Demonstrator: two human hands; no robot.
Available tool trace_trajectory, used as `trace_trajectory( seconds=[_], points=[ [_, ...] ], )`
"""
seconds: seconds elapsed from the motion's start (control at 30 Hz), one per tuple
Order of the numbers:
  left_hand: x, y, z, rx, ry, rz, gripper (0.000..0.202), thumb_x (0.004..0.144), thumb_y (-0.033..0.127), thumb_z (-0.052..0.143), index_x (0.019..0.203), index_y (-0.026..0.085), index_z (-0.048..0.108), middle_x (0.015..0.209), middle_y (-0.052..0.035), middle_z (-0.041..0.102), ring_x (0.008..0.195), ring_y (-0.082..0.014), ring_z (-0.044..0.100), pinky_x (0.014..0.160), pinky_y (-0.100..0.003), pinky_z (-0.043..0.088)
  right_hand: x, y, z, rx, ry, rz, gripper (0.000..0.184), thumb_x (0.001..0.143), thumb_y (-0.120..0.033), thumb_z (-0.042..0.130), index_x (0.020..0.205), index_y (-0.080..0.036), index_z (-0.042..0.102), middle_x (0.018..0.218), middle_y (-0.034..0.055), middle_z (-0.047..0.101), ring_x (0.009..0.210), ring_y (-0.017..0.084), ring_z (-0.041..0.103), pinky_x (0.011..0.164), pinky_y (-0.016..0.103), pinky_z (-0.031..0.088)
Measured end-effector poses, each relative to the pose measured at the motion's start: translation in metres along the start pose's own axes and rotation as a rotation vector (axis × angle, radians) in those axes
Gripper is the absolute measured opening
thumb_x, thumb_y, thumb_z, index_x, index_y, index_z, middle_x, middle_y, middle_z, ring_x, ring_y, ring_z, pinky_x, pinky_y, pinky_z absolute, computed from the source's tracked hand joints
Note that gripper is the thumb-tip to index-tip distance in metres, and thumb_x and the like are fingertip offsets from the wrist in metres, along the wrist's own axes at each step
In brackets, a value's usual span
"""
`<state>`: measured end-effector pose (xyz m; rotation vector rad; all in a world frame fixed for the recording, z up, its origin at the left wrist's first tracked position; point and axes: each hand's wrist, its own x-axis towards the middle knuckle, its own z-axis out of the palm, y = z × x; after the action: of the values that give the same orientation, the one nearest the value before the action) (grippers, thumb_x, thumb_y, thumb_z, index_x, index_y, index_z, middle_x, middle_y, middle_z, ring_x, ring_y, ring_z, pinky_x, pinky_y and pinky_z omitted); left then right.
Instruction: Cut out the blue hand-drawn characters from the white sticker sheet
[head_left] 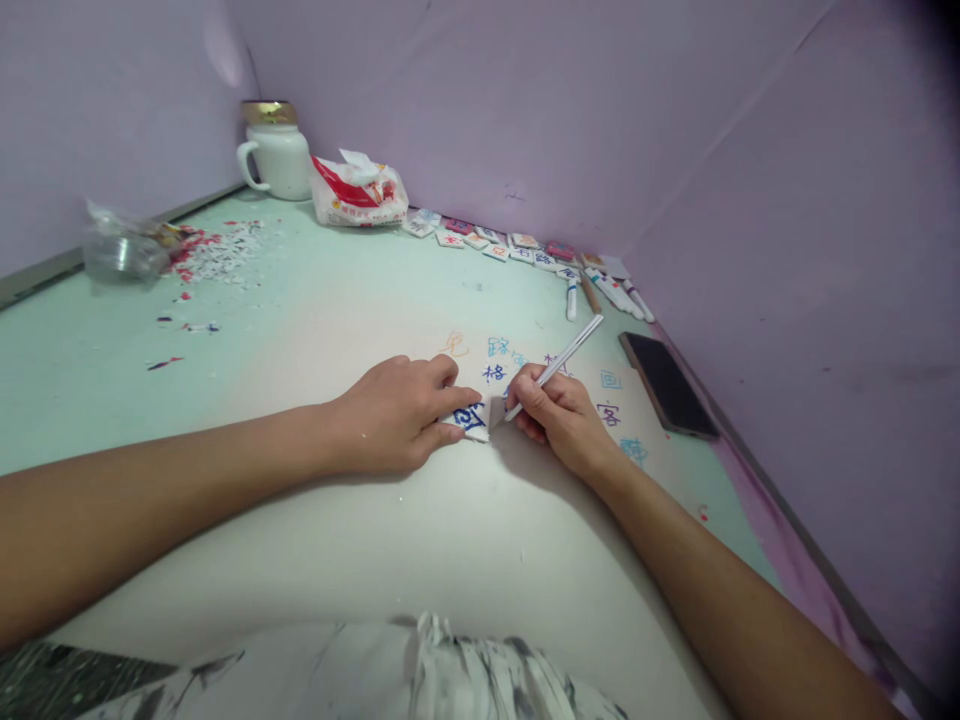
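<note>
My left hand [412, 412] grips a small white block [471, 418], its fingers and thumb on either side. The block lies on the table and bears a bold blue drawn character. My right hand [559, 415] is closed in a pen grip round a slim silver craft knife [574, 345]. The knife's shaft slants up to the right, and its lower end is close to the block's right side. Whether the tip touches the block I cannot tell. Coloured handwritten characters [497, 347] mark the table top around my right hand.
Shavings [221, 255] lie beside a crumpled clear plastic bag [127, 245] at the left. Along the back stand a white mug [277, 160], a tissue pack [360, 195], several marked blocks [495, 252] and markers [619, 292]. A phone [667, 385] lies at the right edge.
</note>
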<state>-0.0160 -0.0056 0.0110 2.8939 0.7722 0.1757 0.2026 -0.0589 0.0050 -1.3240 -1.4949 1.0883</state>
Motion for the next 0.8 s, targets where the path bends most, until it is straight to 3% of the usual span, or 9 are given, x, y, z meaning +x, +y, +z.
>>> trace_trajectory(
  seconds=[0.8],
  points=[
    [-0.0004, -0.0025, 0.0055, 0.01, 0.068, 0.035, 0.039, 0.097, 0.038, 0.046, 0.13, 0.026, 0.062, 0.11, -0.0093, 0.06, 0.081, -0.0221, 0.061, 0.074, -0.038, 0.046, -0.0003, -0.0021, -0.0021, -0.076, -0.042, 0.002, 0.059, 0.081, -0.077, 0.055, 0.067, -0.02, 0.054, 0.051, -0.0049, 0.044, 0.045, 0.009, 0.037, 0.045, 0.025, 0.027]
  ],
)
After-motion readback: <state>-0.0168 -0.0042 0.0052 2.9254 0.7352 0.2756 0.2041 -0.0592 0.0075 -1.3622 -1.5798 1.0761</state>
